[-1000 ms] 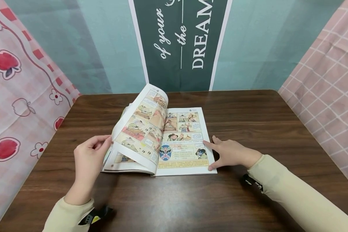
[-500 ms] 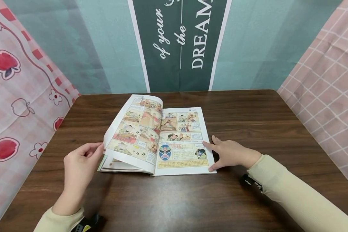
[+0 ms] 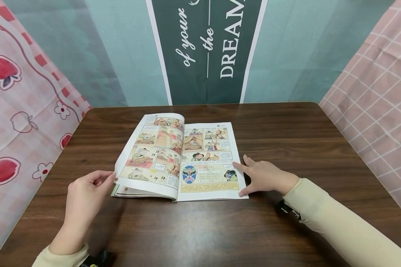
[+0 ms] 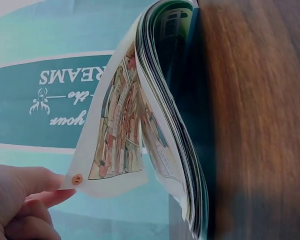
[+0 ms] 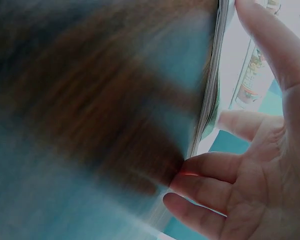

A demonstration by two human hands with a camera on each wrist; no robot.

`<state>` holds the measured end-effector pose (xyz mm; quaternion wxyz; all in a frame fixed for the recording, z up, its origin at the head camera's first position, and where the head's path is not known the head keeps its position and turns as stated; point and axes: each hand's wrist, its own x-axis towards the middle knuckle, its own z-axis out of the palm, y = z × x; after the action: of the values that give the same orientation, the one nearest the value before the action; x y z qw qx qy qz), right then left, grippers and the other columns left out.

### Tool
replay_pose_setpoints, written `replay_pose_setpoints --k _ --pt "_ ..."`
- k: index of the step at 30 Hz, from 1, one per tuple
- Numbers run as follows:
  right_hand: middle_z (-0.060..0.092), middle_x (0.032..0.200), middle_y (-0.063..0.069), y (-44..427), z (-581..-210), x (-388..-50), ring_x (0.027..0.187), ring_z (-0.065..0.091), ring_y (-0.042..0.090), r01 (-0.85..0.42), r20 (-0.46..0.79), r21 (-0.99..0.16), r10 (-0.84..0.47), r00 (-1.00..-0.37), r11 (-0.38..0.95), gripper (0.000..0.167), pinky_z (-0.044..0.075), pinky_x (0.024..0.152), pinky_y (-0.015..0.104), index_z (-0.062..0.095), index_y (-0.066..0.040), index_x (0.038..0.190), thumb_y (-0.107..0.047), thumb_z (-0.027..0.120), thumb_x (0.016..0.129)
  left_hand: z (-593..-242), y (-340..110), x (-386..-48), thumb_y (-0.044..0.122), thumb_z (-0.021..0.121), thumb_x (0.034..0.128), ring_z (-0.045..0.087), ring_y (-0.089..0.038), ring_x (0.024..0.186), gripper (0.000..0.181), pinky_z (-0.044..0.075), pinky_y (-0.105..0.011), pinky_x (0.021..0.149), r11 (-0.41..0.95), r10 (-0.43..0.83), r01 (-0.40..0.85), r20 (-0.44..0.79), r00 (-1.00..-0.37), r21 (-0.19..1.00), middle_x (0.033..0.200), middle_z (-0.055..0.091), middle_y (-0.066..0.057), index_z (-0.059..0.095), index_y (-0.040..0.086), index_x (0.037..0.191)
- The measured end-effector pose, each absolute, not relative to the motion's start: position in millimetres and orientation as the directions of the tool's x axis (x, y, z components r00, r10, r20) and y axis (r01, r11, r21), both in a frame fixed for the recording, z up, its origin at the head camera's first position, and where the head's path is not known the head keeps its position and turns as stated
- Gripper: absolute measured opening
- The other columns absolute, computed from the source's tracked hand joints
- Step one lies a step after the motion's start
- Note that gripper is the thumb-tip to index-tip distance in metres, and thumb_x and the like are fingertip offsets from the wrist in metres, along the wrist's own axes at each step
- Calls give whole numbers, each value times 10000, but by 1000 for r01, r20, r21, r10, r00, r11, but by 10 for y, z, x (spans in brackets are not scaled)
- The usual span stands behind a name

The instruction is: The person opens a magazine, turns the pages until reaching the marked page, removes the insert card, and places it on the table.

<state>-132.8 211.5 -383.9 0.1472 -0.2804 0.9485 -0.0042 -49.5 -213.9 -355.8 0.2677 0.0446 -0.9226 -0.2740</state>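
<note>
An open paperback comic book with white-margined, colour-illustrated pages (image 3: pixel 208 157) lies on the dark brown wood-grain tabletop (image 3: pixel 200 233), between the person's two hands, which are well apart. The bare left hand (image 3: pixel 87 196) pinches the lower outer corner of a thin white sheet with coloured comic panels (image 3: pixel 153 155) between thumb and fingers; in the left wrist view, a small round orange page mark (image 4: pixel 77 179) sits just beside the fingertips.

Against the picture from a second ago, the sheet has come down a good way: then it stood steeply, its top corner near the far edge of the tabletop, and now it lies lower and further left, its panels facing up. It is not flat, however; the left wrist view shows a gap between it and the stack of pages beneath (image 4: pixel 172 105). The left hand has shifted left and toward the person along with it.

The bare right hand (image 3: pixel 264 176) stays where it was, fingers spread, thumb and fingertips resting at the outer edge of the right page. That page, with its blue painted mask picture (image 3: pixel 189 174), also remains in place.
</note>
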Motion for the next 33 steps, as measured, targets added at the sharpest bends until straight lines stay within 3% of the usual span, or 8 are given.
replay_pose_setpoints --k 4,12,16,19,22,27,30,33 --pt "325 1374 356 2098 -3838 -1328 1065 545 438 -537 -259 -90 -540 -800 839 984 464 816 483 414 -96 1410 -706 640 671 -3589 -2184 -480 176 724 800 334 -47 450 111 265 -244 429 857 -220 25 409 -886 515 548 462 35 739 68 782" --pt "398 1310 371 2083 -3836 -1361 792 639 390 -553 -188 -86 -559 -808 829 856 493 692 459 494 -76 1344 -662 619 732 -3613 -2227 -464 252 685 842 334 -100 464 191 264 -293 422 883 -136 8 272 -953 469 533 426 47 735 69 861" --pt "479 1246 347 2087 -3860 -1371 582 619 310 -566 -115 -76 -571 -813 821 618 490 571 413 548 -56 1282 -467 647 830 -3629 -2239 -465 269 671 850 357 -128 480 189 282 -307 436 894 -103 -9 187 -977 447 509 432 54 729 92 876" --pt "546 1178 318 2090 -3883 -1384 580 620 305 -579 -55 -32 -579 -813 815 416 472 509 387 592 -55 1230 -283 635 885 -3638 -2247 -470 271 674 846 379 -138 495 178 299 -313 448 898 -94 -13 162 -982 440 515 458 55 726 104 873" --pt "567 1159 301 2089 -3887 -1389 648 636 325 -570 -45 -5 -569 -821 822 331 466 502 383 611 -69 1218 -170 611 903 -3641 -2258 -471 300 677 845 392 -142 510 197 309 -318 455 902 -89 -22 135 -987 430 522 462 56 724 111 873" --pt "569 1158 298 2088 -3879 -1395 644 633 311 -567 -55 -5 -566 -823 824 332 460 497 368 607 -64 1226 -161 603 909 -3633 -2278 -486 364 661 846 444 -155 548 259 330 -331 457 914 -82 -73 6 -997 400 600 546 23 718 118 908" --pt "581 1139 295 2088 -3873 -1394 583 608 284 -572 -44 2 -571 -820 821 418 443 477 357 544 -19 1276 -190 618 901 -3633 -2286 -519 355 647 850 567 -239 641 287 387 -379 476 932 -63 -82 -67 -996 353 789 664 -94 720 102 964" --pt "639 851 225 2093 -3869 -1396 496 544 240 -567 -36 -3 -567 -823 823 545 419 462 359 441 28 1344 -213 632 894 -3617 -2247 -556 332 632 861 620 -370 766 320 426 -455 502 945 -46 -61 -54 -997 321 969 664 -199 709 82 1046"
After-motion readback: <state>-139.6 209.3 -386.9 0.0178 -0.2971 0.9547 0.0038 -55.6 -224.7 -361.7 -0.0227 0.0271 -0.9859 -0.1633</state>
